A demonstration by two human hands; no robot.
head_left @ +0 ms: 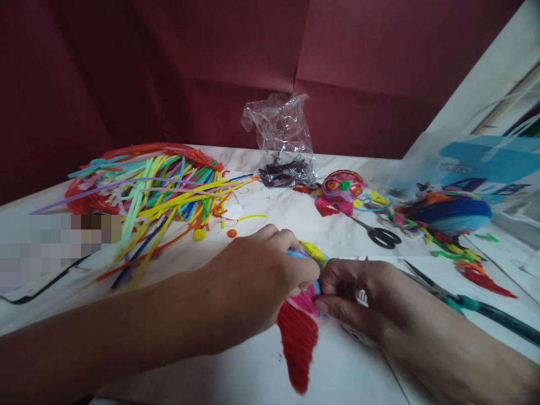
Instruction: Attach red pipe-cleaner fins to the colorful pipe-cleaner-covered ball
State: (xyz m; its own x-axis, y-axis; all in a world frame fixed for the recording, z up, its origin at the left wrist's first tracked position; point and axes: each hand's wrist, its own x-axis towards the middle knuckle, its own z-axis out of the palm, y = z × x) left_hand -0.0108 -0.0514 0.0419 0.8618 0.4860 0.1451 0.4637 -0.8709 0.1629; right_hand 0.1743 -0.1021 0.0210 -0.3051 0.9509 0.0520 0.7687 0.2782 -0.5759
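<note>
Near the middle of the table, my left hand (257, 275) grips a colourful pipe-cleaner figure (297, 337) from the left and above. A long red tapering piece hangs from it toward me, with pink, blue and yellow parts between my hands. My right hand (371, 292) pinches its right side, thumb and fingers pressed together. Much of the figure is hidden behind my fingers. Something pale shows under my right palm; I cannot make it out. To the right, green-handled pliers or cutters (468, 304) lie with their jaws apart, partly behind my right forearm.
Loose pipe cleaners (169, 191) spill from a red plastic bag at the left. A clear bag (287, 146) with dark strands stands at the back. Black-handled scissors (382, 236) lie near a pink round figure (342, 187). A blue fuzzy figure (451, 214) sits at right.
</note>
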